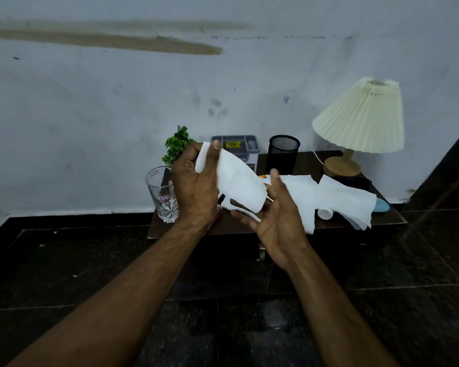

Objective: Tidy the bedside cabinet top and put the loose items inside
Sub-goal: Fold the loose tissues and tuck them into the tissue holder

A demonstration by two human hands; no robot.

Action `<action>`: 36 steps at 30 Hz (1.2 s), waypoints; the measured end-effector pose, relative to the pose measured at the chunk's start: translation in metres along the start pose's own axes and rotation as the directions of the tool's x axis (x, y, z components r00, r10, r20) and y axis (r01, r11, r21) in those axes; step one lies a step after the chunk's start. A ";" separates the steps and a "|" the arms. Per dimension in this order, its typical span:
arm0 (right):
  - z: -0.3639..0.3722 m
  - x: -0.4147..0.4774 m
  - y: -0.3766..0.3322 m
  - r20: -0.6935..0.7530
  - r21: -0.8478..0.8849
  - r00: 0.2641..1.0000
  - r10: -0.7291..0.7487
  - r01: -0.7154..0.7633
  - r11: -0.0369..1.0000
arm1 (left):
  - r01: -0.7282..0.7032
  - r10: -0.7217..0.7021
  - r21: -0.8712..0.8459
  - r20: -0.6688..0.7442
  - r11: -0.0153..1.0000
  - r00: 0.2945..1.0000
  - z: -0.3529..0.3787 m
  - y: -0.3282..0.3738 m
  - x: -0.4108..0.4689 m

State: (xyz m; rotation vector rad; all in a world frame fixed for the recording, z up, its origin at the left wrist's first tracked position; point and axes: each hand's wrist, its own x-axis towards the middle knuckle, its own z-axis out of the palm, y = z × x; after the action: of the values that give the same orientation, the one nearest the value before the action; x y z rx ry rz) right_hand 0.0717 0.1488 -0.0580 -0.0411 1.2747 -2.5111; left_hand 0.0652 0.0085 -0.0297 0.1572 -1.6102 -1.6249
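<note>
- Cup (pixel 284 153): standing upright at the back of the cabinet (pixel 249 227) top, blocking reach there.
- Left of cup: box (pixel 239 147) sitting just beside it and plant (pixel 178 144) further left, together closing off the back edge.
- Far left and forward of cup: glass (pixel 163 197) standing at the corner, guarding that approach.
- Right of cup: cord (pixel 317 157) trailing across a bare strip. Lamp (pixel 355 128) is standing beyond, its shade overhanging the corner.
- In front of cup: paper (pixel 342 205), held by left hand (pixel 194 186) and right hand (pixel 278 218), hanging over the middle and hiding the surface. Cap (pixel 325 213) and blue item (pixel 382 205) are peeking out beneath.
- Front edge: a bare strip is lying open below the hands.
</note>
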 end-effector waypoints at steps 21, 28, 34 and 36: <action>-0.026 0.085 -0.073 -0.111 -0.205 0.963 -0.245 0.219 0.954 | 0.373 -0.354 -0.212 0.122 0.903 0.927 -0.002 -0.031 -0.002; -0.009 0.159 -0.095 -0.225 -0.589 0.794 -0.564 0.350 0.728 | 0.388 -0.365 -0.151 0.159 0.909 0.917 -0.001 -0.038 -0.006; 0.000 0.200 -0.094 -0.073 -0.937 0.687 -0.723 0.202 0.286 | 0.375 -0.355 -0.104 0.170 0.921 0.919 -0.002 -0.044 -0.006; 0.004 0.205 -0.093 -0.004 -0.967 0.678 -0.735 0.185 0.176 | 0.372 -0.352 -0.100 0.173 0.923 0.920 -0.002 -0.044 -0.006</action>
State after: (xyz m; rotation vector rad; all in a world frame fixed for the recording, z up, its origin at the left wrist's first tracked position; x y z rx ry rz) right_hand -0.1470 0.1358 -0.0061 -0.0984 3.2852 -1.7158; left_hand 0.0504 0.0036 -0.0714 0.2837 -1.6520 -2.0656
